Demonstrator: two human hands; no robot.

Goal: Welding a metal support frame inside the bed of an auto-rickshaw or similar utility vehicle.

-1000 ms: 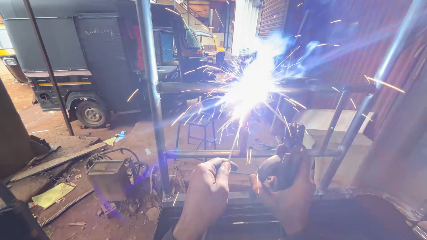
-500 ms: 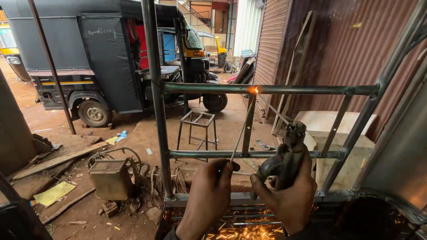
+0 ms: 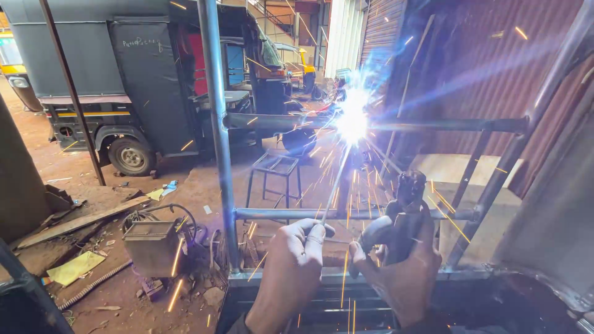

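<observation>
My right hand (image 3: 405, 272) grips a dark welding electrode holder (image 3: 402, 213) at the lower middle. My left hand (image 3: 297, 260) pinches the thin electrode rod (image 3: 334, 185) near its lower end, steadying it. The rod slants up to a joint on the grey metal tube frame (image 3: 218, 154), where a bright blue-white arc (image 3: 351, 120) burns on the upper horizontal bar and throws sparks down and outward. Both hands sit just below the frame's lower crossbar.
A dark three-wheeled vehicle (image 3: 142, 74) stands behind the frame. A small metal stool (image 3: 272, 170) is on the dirt floor. A boxy welding machine (image 3: 151, 247) with cables lies lower left. A corrugated metal shutter (image 3: 470, 68) fills the right side.
The arc has flared up again at the upper bar after being only a small glow half a second ago. Both hands hold nearly the same place.
</observation>
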